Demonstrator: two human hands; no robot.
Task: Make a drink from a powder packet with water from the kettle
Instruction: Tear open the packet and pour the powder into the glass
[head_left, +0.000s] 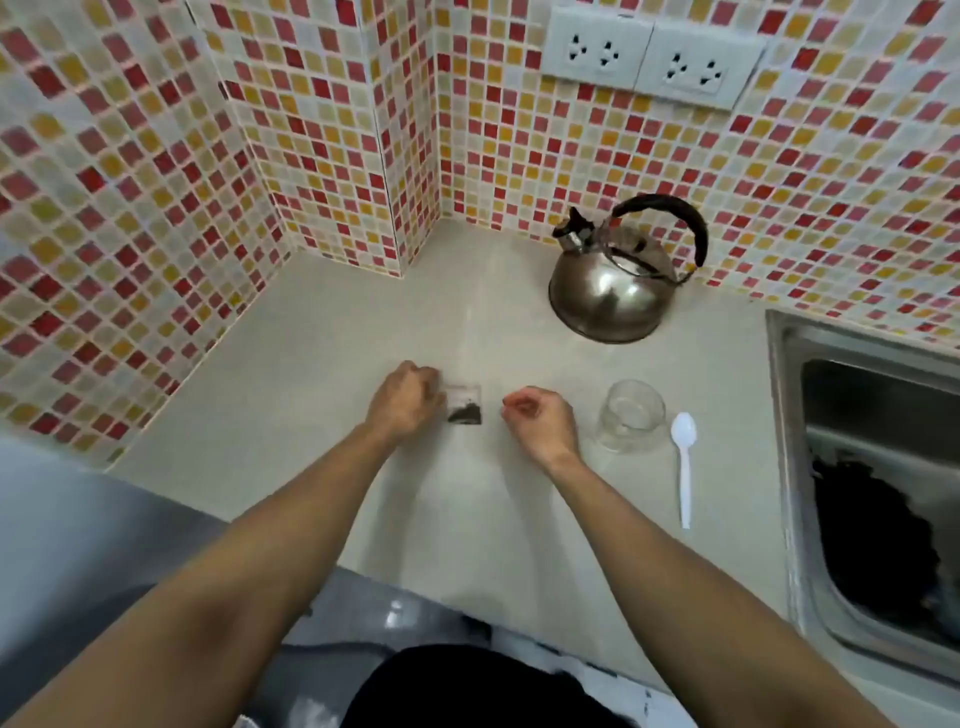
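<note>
A small clear packet (465, 405) with dark powder at its bottom is pinched at its left edge by my left hand (405, 400), just above the pale counter (467, 519). My right hand (540, 415) hovers a little to the packet's right, fingers curled, holding nothing that I can see. An empty clear glass (631, 422) stands right of that hand. A white plastic spoon (683, 462) lies beside the glass, bowl pointing away from me. The steel kettle (613, 283) with a black handle sits further back near the tiled wall.
A steel sink (789, 364) with something dark inside fills the right side. Mosaic tile walls close the counter at the left and back, with two wall sockets (649, 57) above the kettle. The counter's front edge runs diagonally below my arms.
</note>
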